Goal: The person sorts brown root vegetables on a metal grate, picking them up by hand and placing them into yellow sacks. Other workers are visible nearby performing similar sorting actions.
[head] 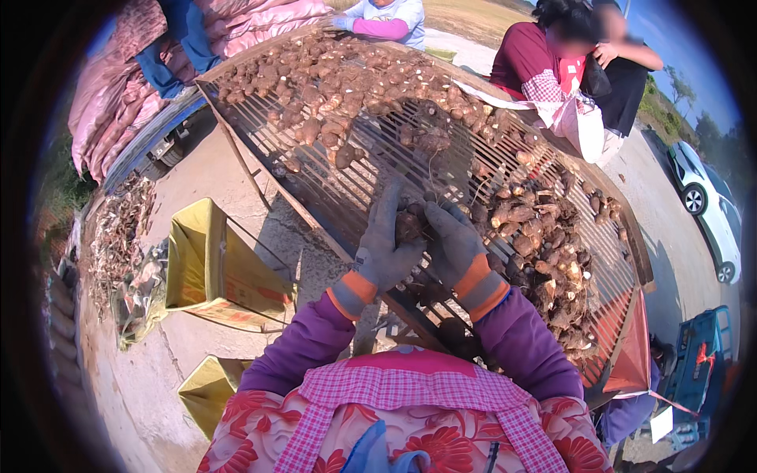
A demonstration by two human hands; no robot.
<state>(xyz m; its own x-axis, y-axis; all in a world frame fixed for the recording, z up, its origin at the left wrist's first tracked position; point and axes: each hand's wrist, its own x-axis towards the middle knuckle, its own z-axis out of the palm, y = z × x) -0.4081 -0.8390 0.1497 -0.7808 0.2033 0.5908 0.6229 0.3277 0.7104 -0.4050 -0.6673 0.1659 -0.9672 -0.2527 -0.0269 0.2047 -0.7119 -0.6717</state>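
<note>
My left hand point(390, 242), in a grey work glove with an orange-banded cuff, holds a brown taro corm point(408, 226) against its palm. From the right, my right hand point(454, 239), gloved alike, has its fingers on the same corm and its thin roots. Both hands are above the near part of a slatted metal sorting table point(378, 159). A heap of taro corms point(535, 236) lies close by on the right. Beyond my fingers rests a larger, soil-covered clump point(432, 139). Palms and some fingertips are hidden from me.
More corms point(355, 77) cover the table's far side. Left on the concrete stand a yellow bag on a frame point(236, 266) and another yellow bag point(213, 390). Stacked pink sacks point(118, 118) load a truck bed. People sit at the far edge; a white car point(707, 207) is parked right.
</note>
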